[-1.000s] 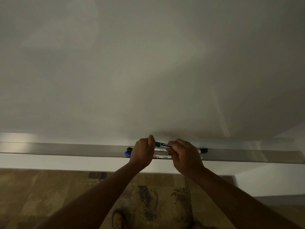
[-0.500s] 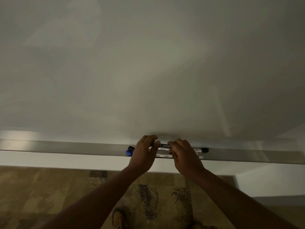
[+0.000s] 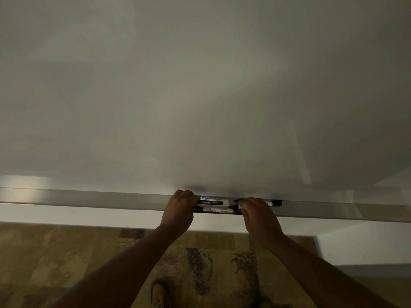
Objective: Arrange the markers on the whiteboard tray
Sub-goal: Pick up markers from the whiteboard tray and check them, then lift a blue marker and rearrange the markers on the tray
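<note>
The markers (image 3: 214,203) lie in a tight bundle on the whiteboard tray (image 3: 100,197), directly between the person's two hands, with their long axes running left to right along the tray. The left hand (image 3: 179,211) sits at the bundle's left end, fingers curled down over the marker ends there, closed on them as far as the view shows. The right hand (image 3: 259,215) covers the right end, fingertips bent onto the caps; whether it actually pinches one marker or only presses against the ends cannot be told. One more marker (image 3: 274,203) pokes out beyond the right hand, just past its knuckles (only its dark cap and a little white barrel are visible). Since the bundle lies lengthwise between the hands, any squaring-up would likely be a push inward from both ends. Both hands are equally close to the bundle; the stray marker is nearer the right hand.
</note>
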